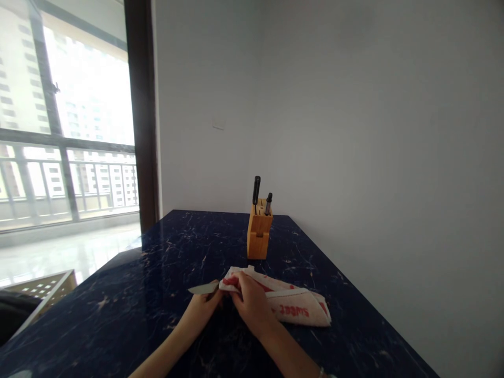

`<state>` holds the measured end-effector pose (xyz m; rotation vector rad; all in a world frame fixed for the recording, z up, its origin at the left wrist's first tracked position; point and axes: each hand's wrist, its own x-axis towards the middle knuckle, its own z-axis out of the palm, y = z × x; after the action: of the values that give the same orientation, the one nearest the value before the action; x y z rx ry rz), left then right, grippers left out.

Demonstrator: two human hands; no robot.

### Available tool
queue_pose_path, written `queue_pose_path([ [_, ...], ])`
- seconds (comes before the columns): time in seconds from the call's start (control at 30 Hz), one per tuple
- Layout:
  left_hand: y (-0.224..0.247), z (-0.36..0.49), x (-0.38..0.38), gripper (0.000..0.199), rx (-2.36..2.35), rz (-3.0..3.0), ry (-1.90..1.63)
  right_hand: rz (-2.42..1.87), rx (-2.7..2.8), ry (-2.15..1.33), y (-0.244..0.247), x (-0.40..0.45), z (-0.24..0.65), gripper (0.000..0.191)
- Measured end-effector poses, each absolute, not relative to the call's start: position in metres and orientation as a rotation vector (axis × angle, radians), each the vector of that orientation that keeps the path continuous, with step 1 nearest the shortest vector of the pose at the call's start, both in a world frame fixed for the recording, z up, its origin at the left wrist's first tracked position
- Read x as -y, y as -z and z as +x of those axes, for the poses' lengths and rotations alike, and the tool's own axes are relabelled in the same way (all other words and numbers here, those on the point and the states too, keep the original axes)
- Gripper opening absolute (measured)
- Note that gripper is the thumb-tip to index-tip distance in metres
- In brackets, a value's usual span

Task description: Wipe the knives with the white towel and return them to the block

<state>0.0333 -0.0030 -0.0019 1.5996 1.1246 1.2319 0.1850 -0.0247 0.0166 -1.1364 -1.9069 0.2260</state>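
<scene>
A knife [203,289] with a pale blade points left, its rear part at my left hand [205,306], whose fingers are closed around it. Just right of it, my right hand [249,297] pinches one end of a white and red towel [301,308] against the knife's handle end, which the cloth hides. The rest of the towel trails to the right over the dark table, with red lettering on it. Beyond the hands stands a wooden knife block [258,239] holding a black-handled knife [256,190] and another dark-handled tool [268,204].
The dark blue marbled table [189,247] narrows away towards a grey wall [354,131], which runs along its right side. At the lower left is a chair [59,289] with a perforated back and something black on it. Windows stand farther left.
</scene>
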Motion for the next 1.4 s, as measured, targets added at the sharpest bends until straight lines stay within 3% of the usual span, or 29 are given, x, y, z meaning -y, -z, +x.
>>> queue_pose_path([
  [0.13, 0.001, 0.033, 0.003, 0.03, -1.089, 1.588, -1.192, -1.203, 1.849, -0.321, -0.014, 0.018, 0.189, 0.009],
  [0.73, 0.004, 0.033, 0.002, 0.032, -1.164, 1.737, -1.063, -1.244, 1.79, -0.261, -0.001, 0.014, 0.19, 0.006],
  [1.4, -0.001, 0.035, 0.003, 0.041, -1.165, 1.503, -1.159, -1.307, 1.862, -0.108, 0.005, 0.003, 0.201, 0.018],
])
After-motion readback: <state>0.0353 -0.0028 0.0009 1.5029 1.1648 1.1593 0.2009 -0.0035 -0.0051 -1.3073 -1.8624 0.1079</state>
